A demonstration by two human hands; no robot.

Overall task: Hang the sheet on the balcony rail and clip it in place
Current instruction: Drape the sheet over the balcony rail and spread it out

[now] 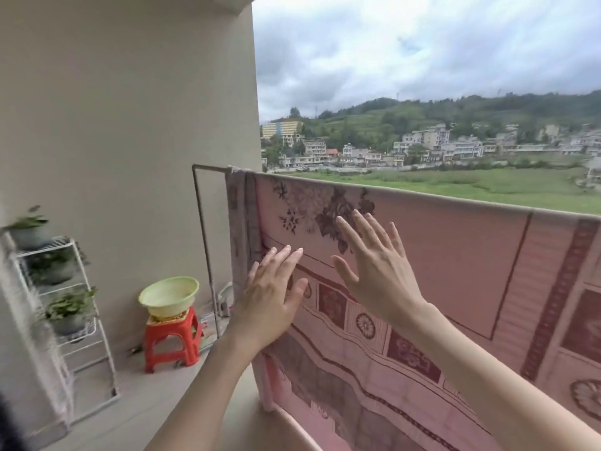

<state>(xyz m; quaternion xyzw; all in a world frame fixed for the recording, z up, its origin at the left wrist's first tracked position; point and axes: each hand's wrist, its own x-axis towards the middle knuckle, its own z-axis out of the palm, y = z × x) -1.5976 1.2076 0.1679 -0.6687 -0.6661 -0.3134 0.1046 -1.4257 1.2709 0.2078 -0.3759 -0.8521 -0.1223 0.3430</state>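
Observation:
A pink sheet with dark red flower and border patterns hangs over the metal rail, draped down its near side. Its left edge bunches in folds near the rail's left post. My left hand lies flat with straight fingers against the sheet's left part. My right hand is spread flat on the sheet a little higher, just under the dark flower print. Neither hand holds anything. No clips are in view.
A beige wall closes the balcony on the left. A green basin sits on a red plastic stool by the rail's left post. A white plant rack with several potted plants stands at far left. Fields and houses lie beyond the rail.

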